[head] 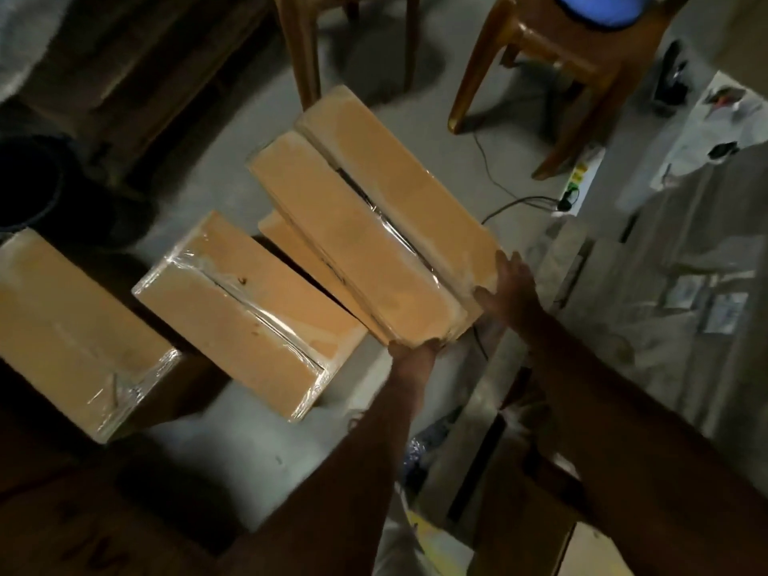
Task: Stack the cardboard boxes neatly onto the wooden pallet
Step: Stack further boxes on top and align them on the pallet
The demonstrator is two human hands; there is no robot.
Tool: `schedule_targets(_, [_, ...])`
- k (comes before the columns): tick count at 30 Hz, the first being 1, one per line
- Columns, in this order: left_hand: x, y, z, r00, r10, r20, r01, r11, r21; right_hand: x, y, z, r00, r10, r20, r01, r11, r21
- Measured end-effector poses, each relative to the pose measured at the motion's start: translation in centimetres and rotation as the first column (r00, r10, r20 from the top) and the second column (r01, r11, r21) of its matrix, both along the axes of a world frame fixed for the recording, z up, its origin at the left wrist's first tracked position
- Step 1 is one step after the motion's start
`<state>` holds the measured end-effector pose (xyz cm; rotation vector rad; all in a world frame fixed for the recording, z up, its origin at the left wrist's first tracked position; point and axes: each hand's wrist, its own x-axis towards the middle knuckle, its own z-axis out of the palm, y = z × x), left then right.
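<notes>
Item 1, nearest, at 6 o'clock: our two bare forearms reached up the frame. Beneath them, from 5 toward 3 o'clock, lay the wooden pallet (469,446), grey slats with dark gaps; a further box stood near its lower end.

Item 2, centre: our left hand (413,354) gripped the near bottom corner of the held box (374,226), fingers curled under the edge. Our right hand (509,284) lay against the near right side with fingers largely straight, pressing rather than pinching. The box, taped along its seam, sat tilted over another box partly hidden below; we could not tell whether the two were touching.

Item 3, at 8 to 9 o'clock: the middle box (245,313) and the left box (79,330), both on the floor, both film-taped, apart from each other.

Item 4, far, at 12 to 1 o'clock: chair legs (536,76), and a cable (519,201) on the floor.

Step judged in hand: lifting one box away from the group. The next move called for swinging it toward 4 o'clock and setting it square on the slats.
</notes>
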<state>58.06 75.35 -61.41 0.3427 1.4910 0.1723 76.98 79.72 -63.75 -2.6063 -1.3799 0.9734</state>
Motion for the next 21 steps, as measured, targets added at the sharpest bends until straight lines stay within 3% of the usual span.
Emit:
schedule_targets(8, [0.3, 1.2, -4.2, 0.997, 0.069, -0.028, -0.071, 0.995, -0.074, 2.5, 3.4, -3.4, 0.994, -0.110, 0.024, 0.111, 0.992, -0.058])
schedule_targets(12, [-1.0, 0.4, -2.3, 0.976, -0.005, -0.216, 0.014, 0.999, 0.042, 1.2, 2.7, -1.3, 0.995, -0.101, 0.008, 0.102, 0.989, -0.105])
schedule_targets(15, [-3.0, -0.4, 0.6, 0.930, 0.040, -0.364, 0.018, 0.988, 0.155, -0.7, 1.7, 1.8, 0.990, -0.132, -0.057, 0.130, 0.991, -0.040])
schedule_targets(18, [-5.1, -0.6, 4.9, 0.918, 0.223, -0.327, -0.125, 0.947, 0.296, -4.1, 0.1, 6.3, 0.927, -0.279, -0.248, 0.317, 0.940, 0.124])
schedule_targets(21, [-8.1, -0.9, 9.6, 0.893, 0.354, -0.277, -0.226, 0.886, 0.405, -7.8, -1.7, 11.5, 0.889, -0.285, -0.359, 0.384, 0.891, 0.242])
